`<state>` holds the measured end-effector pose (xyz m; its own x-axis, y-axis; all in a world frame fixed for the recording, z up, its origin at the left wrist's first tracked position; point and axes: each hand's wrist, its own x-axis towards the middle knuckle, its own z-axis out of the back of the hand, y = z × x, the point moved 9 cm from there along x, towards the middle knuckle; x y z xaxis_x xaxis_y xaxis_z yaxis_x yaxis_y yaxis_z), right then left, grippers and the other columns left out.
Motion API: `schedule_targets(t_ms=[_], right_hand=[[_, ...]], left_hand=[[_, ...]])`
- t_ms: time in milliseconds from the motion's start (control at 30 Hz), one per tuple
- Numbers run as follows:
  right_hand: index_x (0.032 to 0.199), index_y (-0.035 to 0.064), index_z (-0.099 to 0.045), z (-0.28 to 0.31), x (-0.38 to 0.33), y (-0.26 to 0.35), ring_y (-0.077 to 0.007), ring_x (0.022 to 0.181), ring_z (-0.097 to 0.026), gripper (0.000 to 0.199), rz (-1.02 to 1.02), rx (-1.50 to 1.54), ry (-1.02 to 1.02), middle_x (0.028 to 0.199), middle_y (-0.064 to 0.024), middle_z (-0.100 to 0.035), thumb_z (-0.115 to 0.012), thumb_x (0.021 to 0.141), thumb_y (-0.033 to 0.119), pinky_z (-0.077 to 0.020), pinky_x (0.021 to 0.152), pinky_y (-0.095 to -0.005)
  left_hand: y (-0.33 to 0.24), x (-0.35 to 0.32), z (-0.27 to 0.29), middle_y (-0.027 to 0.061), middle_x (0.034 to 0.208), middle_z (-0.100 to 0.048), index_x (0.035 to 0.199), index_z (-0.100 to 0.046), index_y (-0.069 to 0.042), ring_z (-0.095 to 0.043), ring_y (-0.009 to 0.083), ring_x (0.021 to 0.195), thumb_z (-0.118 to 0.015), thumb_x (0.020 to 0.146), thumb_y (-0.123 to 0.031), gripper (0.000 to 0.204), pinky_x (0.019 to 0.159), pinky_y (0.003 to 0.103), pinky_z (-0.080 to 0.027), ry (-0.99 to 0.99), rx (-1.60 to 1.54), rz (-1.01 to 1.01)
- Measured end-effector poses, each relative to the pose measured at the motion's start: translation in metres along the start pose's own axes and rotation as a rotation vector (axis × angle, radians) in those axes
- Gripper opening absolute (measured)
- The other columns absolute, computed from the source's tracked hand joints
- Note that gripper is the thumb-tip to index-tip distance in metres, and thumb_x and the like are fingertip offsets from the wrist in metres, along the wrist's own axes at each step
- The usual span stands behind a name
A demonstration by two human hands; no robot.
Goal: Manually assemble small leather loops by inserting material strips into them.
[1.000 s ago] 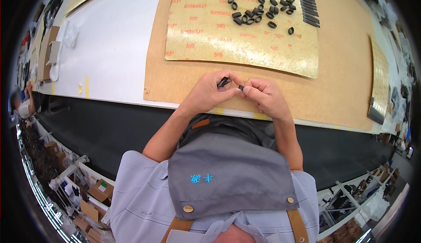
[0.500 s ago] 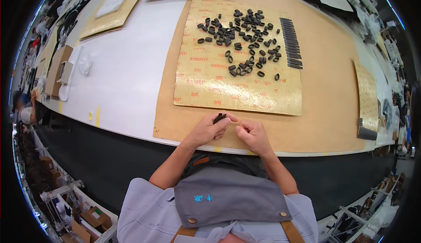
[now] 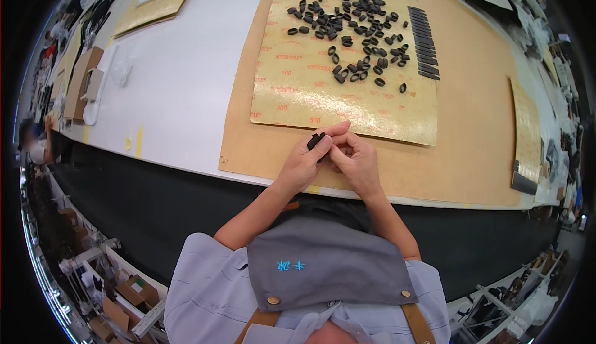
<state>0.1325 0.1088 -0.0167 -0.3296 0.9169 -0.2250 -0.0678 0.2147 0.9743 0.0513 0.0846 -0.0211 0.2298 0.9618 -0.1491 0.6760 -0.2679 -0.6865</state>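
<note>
Holding small dark pieces between its thumb and fingers, the left hand is resting in front of the gold sheet in the head view, closing most of the way, perhaps so that several are staying together within reach. The right hand is meeting it at the fingertips with its own fingers bending inward; whether they are pinching anything is hidden, so I cannot tell. Beyond both hands, black loops are lying scattered over the sheet, seemingly loose because their order is not mattering. Along its right edge, dark strips are lying in a row, probably for easy picking. Underneath, a brown board is covering part of the white counter.
</note>
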Motion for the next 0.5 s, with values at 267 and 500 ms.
schedule_targets(t_ms=[267,500], right_hand=[[0.088,-0.0004,-0.059,0.003,-0.011,0.012,-0.0032,0.058,-0.054,0.008,0.254,-0.017,-0.101,0.069,-0.0001,-0.059,-0.061,0.086,0.007,-0.0451,0.052,-0.0175],[0.094,0.0007,-0.055,0.025,-0.009,-0.002,-0.0076,0.058,-0.058,0.01,-0.01,0.372,0.032,0.069,-0.0011,-0.057,-0.056,0.089,0.009,-0.0477,0.052,-0.0206]], left_hand=[[0.0,-0.001,-0.003,0.0122,0.139,-0.04,0.131,-0.042,0.004,-0.043,0.0181,0.121,-0.044,0.098,-0.026,0.045,0.101,0.03,-0.035,-0.02,0.232,-0.061],[-0.009,-0.009,0.021,-0.0006,0.07,-0.048,0.102,-0.054,0.001,-0.044,0.0077,0.06,-0.047,0.097,-0.025,0.027,0.058,0.023,-0.04,-0.29,0.212,-0.095]])
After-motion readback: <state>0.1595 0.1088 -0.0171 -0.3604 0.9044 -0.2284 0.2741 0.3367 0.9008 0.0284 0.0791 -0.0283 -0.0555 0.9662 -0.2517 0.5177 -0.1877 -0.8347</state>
